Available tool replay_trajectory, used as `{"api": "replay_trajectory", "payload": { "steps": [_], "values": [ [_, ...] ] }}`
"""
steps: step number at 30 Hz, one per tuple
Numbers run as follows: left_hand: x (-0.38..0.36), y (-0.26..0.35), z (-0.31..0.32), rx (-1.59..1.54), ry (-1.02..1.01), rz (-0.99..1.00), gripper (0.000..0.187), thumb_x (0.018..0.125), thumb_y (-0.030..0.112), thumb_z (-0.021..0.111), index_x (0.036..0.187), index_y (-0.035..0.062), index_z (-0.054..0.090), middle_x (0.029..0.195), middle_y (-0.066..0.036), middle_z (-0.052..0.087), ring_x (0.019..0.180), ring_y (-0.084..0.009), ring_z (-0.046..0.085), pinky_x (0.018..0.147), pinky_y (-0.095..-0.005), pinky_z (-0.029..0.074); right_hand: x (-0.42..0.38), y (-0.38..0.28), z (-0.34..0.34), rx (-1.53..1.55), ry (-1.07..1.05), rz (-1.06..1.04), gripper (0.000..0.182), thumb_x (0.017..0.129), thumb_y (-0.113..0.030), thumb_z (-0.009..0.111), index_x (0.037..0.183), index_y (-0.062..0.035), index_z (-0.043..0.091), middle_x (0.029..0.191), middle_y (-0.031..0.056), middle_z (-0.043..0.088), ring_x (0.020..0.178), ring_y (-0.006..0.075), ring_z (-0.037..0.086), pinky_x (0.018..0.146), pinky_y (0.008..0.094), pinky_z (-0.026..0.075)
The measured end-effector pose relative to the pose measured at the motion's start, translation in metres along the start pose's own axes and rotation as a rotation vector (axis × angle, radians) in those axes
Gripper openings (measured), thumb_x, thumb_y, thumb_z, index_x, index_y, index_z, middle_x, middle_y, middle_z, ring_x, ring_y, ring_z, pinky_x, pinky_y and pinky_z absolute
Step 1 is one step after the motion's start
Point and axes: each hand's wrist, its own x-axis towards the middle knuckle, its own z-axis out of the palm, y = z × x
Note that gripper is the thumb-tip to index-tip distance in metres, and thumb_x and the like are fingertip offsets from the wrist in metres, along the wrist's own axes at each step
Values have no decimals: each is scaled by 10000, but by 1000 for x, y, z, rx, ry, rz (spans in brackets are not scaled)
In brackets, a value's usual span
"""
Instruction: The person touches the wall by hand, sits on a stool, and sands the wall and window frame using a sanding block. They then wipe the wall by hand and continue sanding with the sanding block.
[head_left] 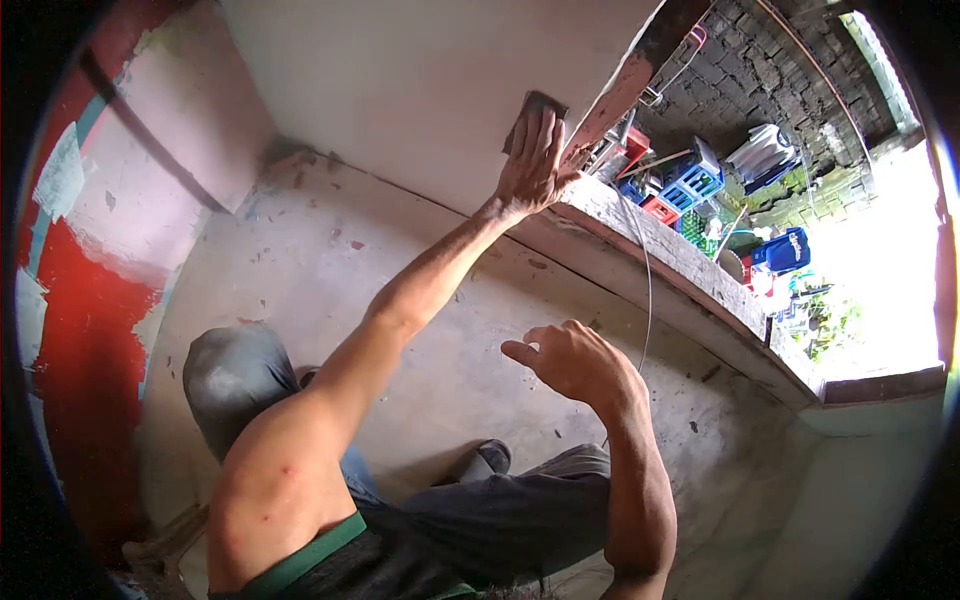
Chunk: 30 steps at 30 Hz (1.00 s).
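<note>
My left hand (pixel 532 165) presses a dark, flat sheet like sandpaper (pixel 538 103) against the pale wall (pixel 400 90), near the wall's right edge beside the window opening. Its fingers lie over the sheet, and part of the sheet sticks out above and left of them. My right hand (pixel 578 362) hangs in the air over the floor, below the ledge (pixel 680 250). Its fingers are curled, with the thumb pointing left and a small gap between thumb and forefinger. Nothing shows in it.
A thin cable (pixel 648 290) hangs over the ledge to the floor (pixel 330 240). Beyond the opening are blue crates (pixel 692 185), a blue container (pixel 785 250) and a brick wall (pixel 750 70). Peeling red paint (pixel 95 340) covers the left wall. My bent knees are below.
</note>
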Motion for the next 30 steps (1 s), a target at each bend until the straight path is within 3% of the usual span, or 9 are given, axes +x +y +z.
{"api": "replay_trajectory", "payload": {
  "steps": [3,10,14,17,20,21,23,24,30],
  "values": [
    [21,-4,-20,137,-34,81,873,933,612,455,1455,-75,324,1549,-292,232,1397,-488,287,1154,-562,261,2,3,0,5,-13,-6,543,961,-547,514,1081,-62,726,850,164,723,884,324,702,838,438,526],
    [-9,-20,-2,108,-118,159,878,951,644,383,1492,-38,277,1542,-273,257,1409,-482,279,1163,-552,271,7,-5,-4,6,-31,-17,552,963,-540,516,1083,-42,722,812,176,718,866,328,708,838,437,529],
    [-20,-14,20,52,6,151,853,979,624,323,1504,-43,244,1552,-286,234,1411,-482,279,1172,-562,245,3,-6,-2,-11,15,-34,540,964,-532,519,1096,-48,719,848,187,719,886,337,703,842,441,526],
    [29,-7,-1,58,2,157,866,973,627,342,1501,-52,242,1561,-309,185,1411,-528,235,1157,-602,232,-1,-7,-2,-6,-4,6,532,965,-522,523,1110,-48,714,899,200,718,912,341,695,847,439,523],
    [87,9,-28,-87,109,146,875,966,619,387,1498,-61,245,1576,-315,137,1429,-534,184,1159,-613,206,1,-3,1,35,37,-44,582,962,-529,535,897,20,718,836,260,690,843,375,699,802,474,537],
    [101,12,-35,-81,165,140,861,963,615,397,1478,-66,285,1559,-304,191,1417,-509,229,1161,-593,219,2,-2,2,28,72,-59,568,964,-515,542,890,21,713,820,262,685,835,378,698,805,474,536],
    [116,9,-41,-53,278,139,836,959,606,416,1437,-76,364,1526,-282,298,1391,-460,318,1166,-554,245,4,-6,-2,28,3,-5,523,963,-510,539,1054,-23,708,896,227,706,895,353,697,836,439,529],
    [105,9,-39,-12,225,123,830,956,599,430,1436,-76,367,1526,-282,299,1394,-455,316,1166,-553,246,4,-8,-4,20,-25,19,522,962,-507,538,1137,-45,706,934,209,716,925,340,696,851,421,525],
    [-4,-5,15,71,45,168,855,934,573,486,1476,-63,305,1539,-300,267,1420,-467,284,1146,-578,265,-2,-2,-4,14,-15,30,502,961,-499,541,1127,-56,711,922,203,718,934,343,691,869,426,521]
  ]
}}
